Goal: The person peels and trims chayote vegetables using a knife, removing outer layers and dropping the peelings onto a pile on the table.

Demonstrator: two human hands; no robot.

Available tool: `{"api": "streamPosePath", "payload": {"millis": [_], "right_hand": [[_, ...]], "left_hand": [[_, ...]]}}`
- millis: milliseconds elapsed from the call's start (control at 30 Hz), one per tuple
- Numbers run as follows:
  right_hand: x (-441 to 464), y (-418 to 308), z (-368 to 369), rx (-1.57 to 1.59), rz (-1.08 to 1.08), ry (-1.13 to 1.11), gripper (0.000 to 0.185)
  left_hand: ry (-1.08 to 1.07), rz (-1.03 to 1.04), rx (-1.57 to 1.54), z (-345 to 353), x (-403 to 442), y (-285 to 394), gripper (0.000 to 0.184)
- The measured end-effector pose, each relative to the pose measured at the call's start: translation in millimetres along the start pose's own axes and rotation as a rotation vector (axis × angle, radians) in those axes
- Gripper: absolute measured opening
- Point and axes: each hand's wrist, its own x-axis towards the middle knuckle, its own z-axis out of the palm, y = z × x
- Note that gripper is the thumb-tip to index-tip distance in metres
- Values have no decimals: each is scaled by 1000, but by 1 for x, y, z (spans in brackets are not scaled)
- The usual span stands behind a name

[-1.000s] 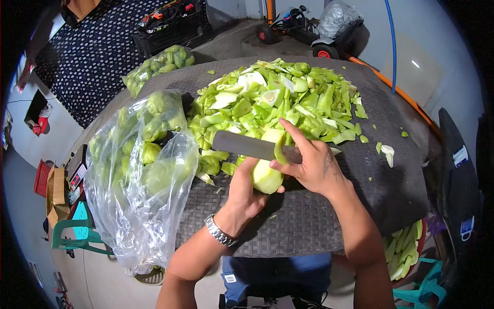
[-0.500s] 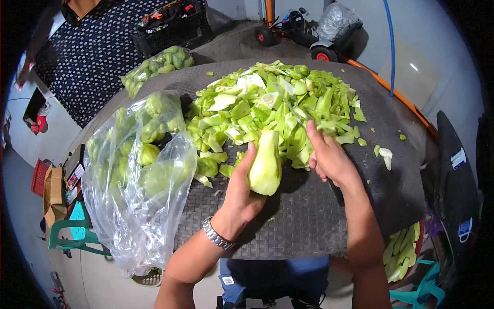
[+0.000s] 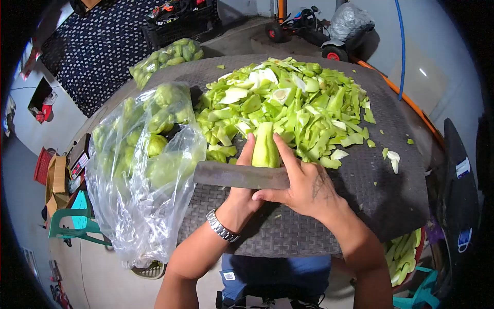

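A pale green peeled chayote (image 3: 266,146) stands upright, gripped from its left side by my left hand (image 3: 242,198). My right hand (image 3: 312,188) is closed on a wide-bladed knife (image 3: 239,175), whose blade points left and crosses in front of the chayote's lower end and my left hand. My right index finger reaches up along the chayote's right side; the knife's handle is hidden in the palm. Just beyond both hands lies a big heap of green peelings and cut pieces (image 3: 309,113).
A clear plastic bag (image 3: 144,206) of whole chayotes lies left on the dark woven tabletop (image 3: 370,190). Another filled bag (image 3: 167,57) sits at the far left edge. Below right, a red-rimmed container holds long pale green pieces (image 3: 404,257). A teal chair (image 3: 77,221) stands at left.
My right hand has come left and down from the peelings, bringing the knife across in front of the chayote. The chayote has turned more upright in my left hand. The view has shifted slightly.
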Motion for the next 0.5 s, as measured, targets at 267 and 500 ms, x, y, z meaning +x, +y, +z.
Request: {"api": "streamPosePath", "payload": {"millis": [267,500], "right_hand": [[2,11,9,-108,-189,172,120],[3,7,1,-28,-68,33,114]], "left_hand": [[45,50,21,2,-2,-4,58],[68,41,46,4,-4,-5,54]]}}
